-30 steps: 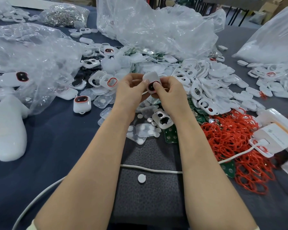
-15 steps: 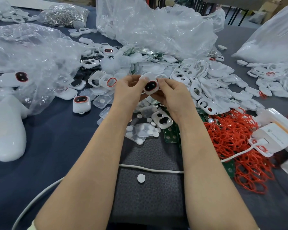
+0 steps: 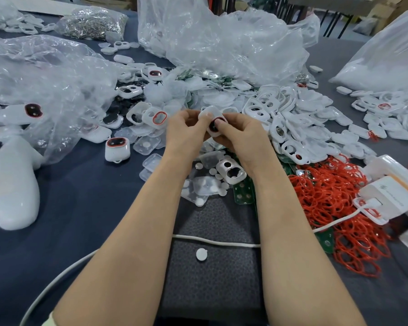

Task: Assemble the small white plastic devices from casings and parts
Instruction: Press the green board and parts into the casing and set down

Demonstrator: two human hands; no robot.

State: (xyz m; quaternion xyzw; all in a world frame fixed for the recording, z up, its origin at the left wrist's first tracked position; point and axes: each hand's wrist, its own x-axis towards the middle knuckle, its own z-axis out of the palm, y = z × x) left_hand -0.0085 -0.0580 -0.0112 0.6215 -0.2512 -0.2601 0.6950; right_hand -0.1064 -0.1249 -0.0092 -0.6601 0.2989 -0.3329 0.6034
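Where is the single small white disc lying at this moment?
In the head view, the white disc lies low at centre on the dark textured mat, just on the near side of the white cable.

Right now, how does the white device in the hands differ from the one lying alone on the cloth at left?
The held device is pinched between the left hand and right hand, above the parts pile; the lone device rests untouched on the cloth. Fingers cover part of the held device's face; the lone one's face shows fully. Both are white with a dark, red-rimmed window.
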